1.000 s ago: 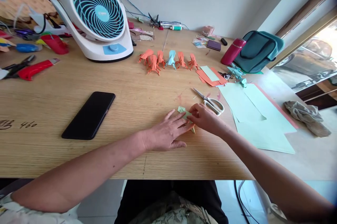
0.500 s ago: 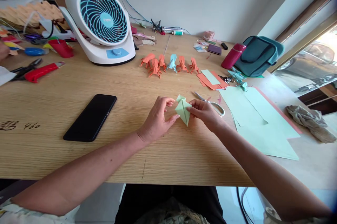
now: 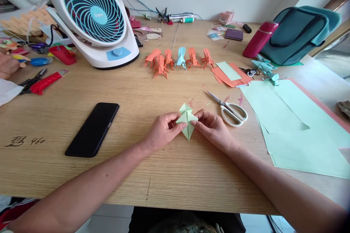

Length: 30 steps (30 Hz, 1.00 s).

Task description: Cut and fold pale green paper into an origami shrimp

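A pale green folded paper [image 3: 187,119], creased into a kite-like shape with a smaller peak on top, is held just above the wooden table [image 3: 115,182]. My left hand [image 3: 164,129] pinches its left side between thumb and fingers. On the opposite side, my right hand [image 3: 214,129] pinches the right corner, thumb in front. The paper's lower point hangs free toward me. To the right of my right hand lie white-handled scissors [image 3: 232,112], blades pointing away to the left.
Folded orange paper figures [image 3: 160,66] and a light blue one [image 3: 181,57] stand behind. A black phone [image 3: 93,129] lies left, green sheets [image 3: 303,149] right. Farther back are a fan [image 3: 95,14], red bottle [image 3: 259,39] and teal bag [image 3: 298,36]. Another person's hand [image 3: 9,64] shows far left.
My left hand has closed on the paper's left side; its fingers were looser before. The paper now points more straight toward me. The camera view has shifted closer to the table.
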Tool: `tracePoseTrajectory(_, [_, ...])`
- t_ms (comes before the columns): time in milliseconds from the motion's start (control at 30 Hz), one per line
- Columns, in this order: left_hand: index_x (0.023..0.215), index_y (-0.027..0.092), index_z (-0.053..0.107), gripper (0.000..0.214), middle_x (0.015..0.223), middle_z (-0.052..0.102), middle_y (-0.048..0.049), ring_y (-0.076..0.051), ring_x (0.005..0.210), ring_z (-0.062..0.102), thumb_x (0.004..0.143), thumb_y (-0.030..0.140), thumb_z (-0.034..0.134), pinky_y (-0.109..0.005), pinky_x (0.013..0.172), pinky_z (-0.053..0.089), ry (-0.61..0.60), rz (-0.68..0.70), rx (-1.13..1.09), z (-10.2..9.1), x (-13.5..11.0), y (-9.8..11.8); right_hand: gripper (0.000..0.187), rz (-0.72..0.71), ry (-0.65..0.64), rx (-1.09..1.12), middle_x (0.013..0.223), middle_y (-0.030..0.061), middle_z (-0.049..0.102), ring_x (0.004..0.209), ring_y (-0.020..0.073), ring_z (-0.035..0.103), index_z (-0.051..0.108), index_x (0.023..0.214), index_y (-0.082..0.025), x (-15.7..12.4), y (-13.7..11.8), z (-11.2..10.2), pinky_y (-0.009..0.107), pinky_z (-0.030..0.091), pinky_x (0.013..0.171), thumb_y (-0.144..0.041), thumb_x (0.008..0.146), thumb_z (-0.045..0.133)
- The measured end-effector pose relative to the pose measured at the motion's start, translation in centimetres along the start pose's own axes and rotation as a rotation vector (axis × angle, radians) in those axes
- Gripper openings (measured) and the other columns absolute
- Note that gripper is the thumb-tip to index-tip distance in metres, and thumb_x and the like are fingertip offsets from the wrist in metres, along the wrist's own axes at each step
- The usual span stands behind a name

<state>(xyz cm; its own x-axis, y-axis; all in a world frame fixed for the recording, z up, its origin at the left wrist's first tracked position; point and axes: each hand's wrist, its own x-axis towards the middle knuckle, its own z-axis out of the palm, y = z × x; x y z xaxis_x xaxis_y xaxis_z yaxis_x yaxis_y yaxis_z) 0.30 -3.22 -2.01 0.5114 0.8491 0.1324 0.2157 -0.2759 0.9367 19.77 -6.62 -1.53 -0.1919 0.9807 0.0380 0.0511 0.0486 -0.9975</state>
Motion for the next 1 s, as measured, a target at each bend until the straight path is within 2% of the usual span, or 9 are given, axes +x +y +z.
tracePoseTrajectory(133, [0.068,0.017,0.050,0.028,0.064,0.041,0.0038,-0.010,0.060,0.039,0.088,0.034,0.061,-0.022,0.053,0.033,0.025,-0.016,-0.022,0.1,-0.3,0.6,0.037,-0.005,-0.033,-0.061,0.064,-0.0046,0.048,0.058,0.0102,0.040,0.054,0.079,-0.019,-0.4,-0.1,0.2,0.024,0.033,0.052,-0.052,0.084,0.069])
tracePoseTrajectory(300, [0.066,0.018,0.046,0.029,0.066,0.039,0.0038,-0.010,0.062,0.037,0.088,0.030,0.061,-0.022,0.054,0.032,0.084,-0.014,-0.082,0.1,-0.4,1.4,0.035,-0.003,-0.103,-0.267,0.065,-0.0032,0.047,0.059,0.0102,0.038,0.056,0.074,-0.017,-0.8,-0.3,0.3,0.024,0.031,0.054,-0.046,0.090,0.063])
tracePoseTrajectory(400, [0.066,0.018,0.045,0.029,0.066,0.038,0.0042,-0.009,0.061,0.036,0.088,0.029,0.061,-0.022,0.055,0.032,0.075,0.005,-0.107,0.1,-0.5,1.5,0.036,-0.032,-0.154,-0.334,0.061,-0.0043,0.044,0.056,0.0086,0.034,0.053,0.069,-0.017,-0.9,-0.5,0.5,0.023,0.028,0.051,-0.042,0.092,0.061])
tracePoseTrajectory(567, [0.068,0.018,0.050,0.027,0.068,0.043,0.0030,-0.010,0.064,0.040,0.085,0.031,0.067,-0.022,0.055,0.034,0.103,0.016,-0.061,0.3,-0.5,1.2,0.034,-0.079,-0.130,-0.446,0.061,-0.0037,0.043,0.056,0.0087,0.036,0.051,0.067,-0.017,-1.0,-0.5,0.8,0.023,0.027,0.051,-0.036,0.095,0.056])
tracePoseTrajectory(667, [0.069,0.017,0.051,0.027,0.068,0.043,0.0031,-0.010,0.063,0.039,0.081,0.031,0.070,-0.021,0.053,0.034,0.128,0.001,-0.061,0.4,-0.4,1.0,0.033,-0.095,-0.124,-0.456,0.062,-0.0034,0.044,0.056,0.0091,0.036,0.050,0.066,-0.018,-1.1,-0.6,1.0,0.023,0.028,0.052,-0.035,0.094,0.055])
tracePoseTrajectory(833, [0.070,0.017,0.053,0.027,0.070,0.047,0.0021,-0.011,0.066,0.044,0.080,0.034,0.071,-0.022,0.057,0.039,0.083,-0.048,-0.126,0.4,-0.2,1.0,0.032,-0.086,-0.138,-0.417,0.063,-0.0035,0.042,0.057,0.0094,0.036,0.051,0.069,-0.018,-1.1,-0.8,1.1,0.023,0.029,0.052,-0.037,0.095,0.054])
tracePoseTrajectory(1000, [0.071,0.016,0.054,0.025,0.068,0.050,0.0026,-0.010,0.065,0.045,0.081,0.034,0.068,-0.023,0.059,0.039,0.070,-0.075,-0.141,0.5,-0.3,1.1,0.039,-0.104,-0.163,-0.441,0.064,-0.0034,0.042,0.058,0.0093,0.035,0.047,0.065,-0.018,-1.3,-0.7,1.2,0.024,0.028,0.053,-0.042,0.095,0.057])
